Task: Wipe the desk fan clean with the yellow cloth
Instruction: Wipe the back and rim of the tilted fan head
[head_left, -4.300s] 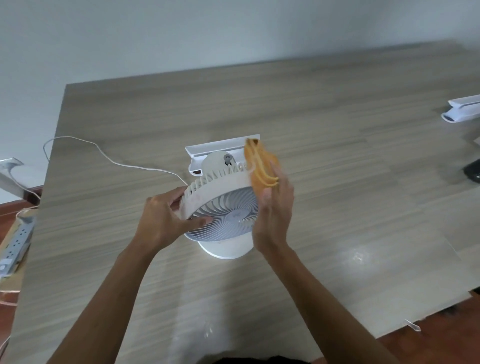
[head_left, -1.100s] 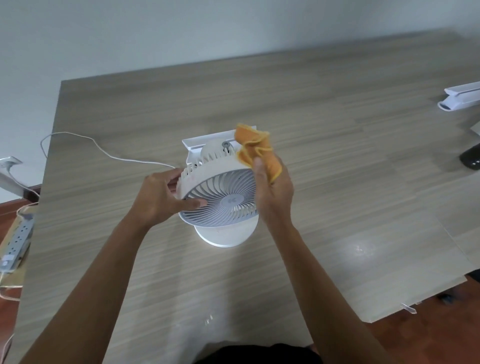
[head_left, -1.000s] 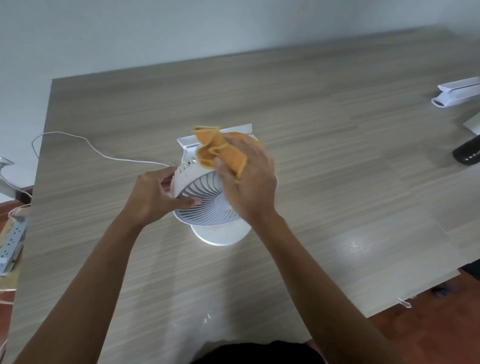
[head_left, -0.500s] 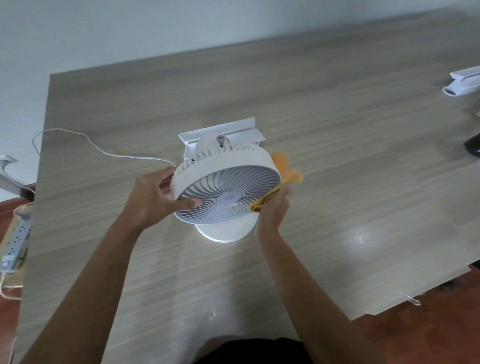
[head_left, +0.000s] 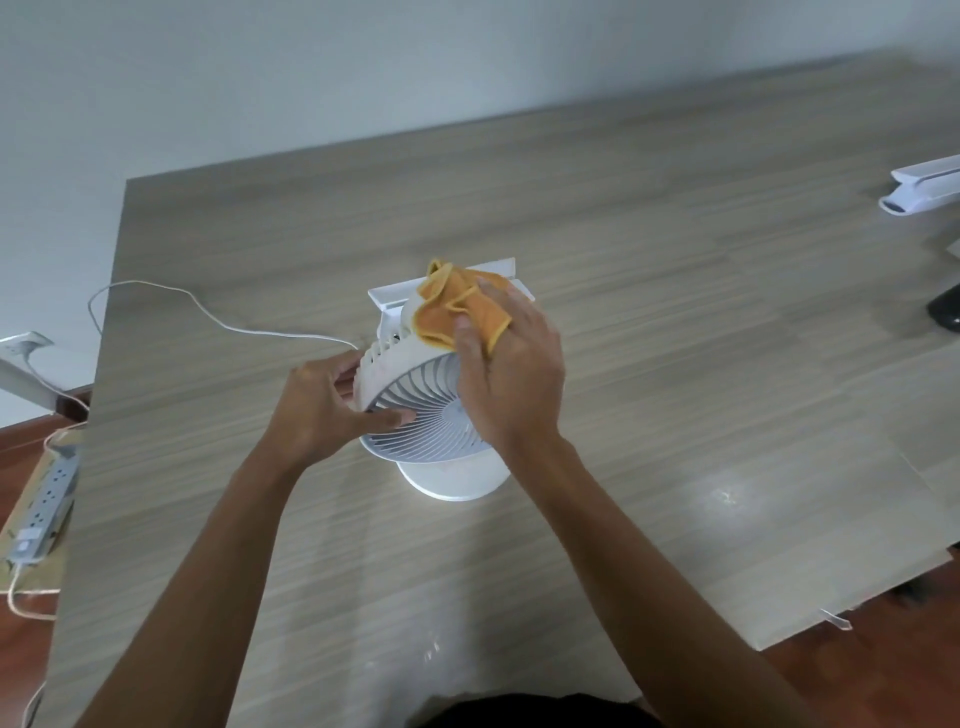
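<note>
Desk fan (head_left: 415, 410): white, standing on its round base (head_left: 452, 480) near the middle of the wooden desk (head_left: 675, 322), toward the person's side. Head tilted back, so the ribbed front grille faces up and toward the camera; the axis through the hub runs up and toward the viewer. Right half of the grille and the hub hidden behind the right hand. Rear housing mostly covered by cloth; only slotted side ribs show at the left edge.

Yellow cloth (head_left: 449, 312): bunched on the top rear rim of the fan head, folds sticking up at the far side. Right hand (head_left: 511, 384) lies over it from above, thumb and fingers curled into the fabric and pressing it on the rim; fingertips partly buried in the cloth.

Left hand (head_left: 324, 410): grips the fan's left rim, thumb laid across the grille face, fingers wrapped behind the ribs, tips out of sight.

Behind the fan: a white flat bracket-like piece (head_left: 441, 288), mostly hidden. White cord (head_left: 208, 317) trails left off the desk edge. Power strip (head_left: 44, 501) lower left, off the desk. White object (head_left: 919, 189) at far right, cut off by the frame; a dark item (head_left: 945, 312) below it, also cut off, not identifiable.
</note>
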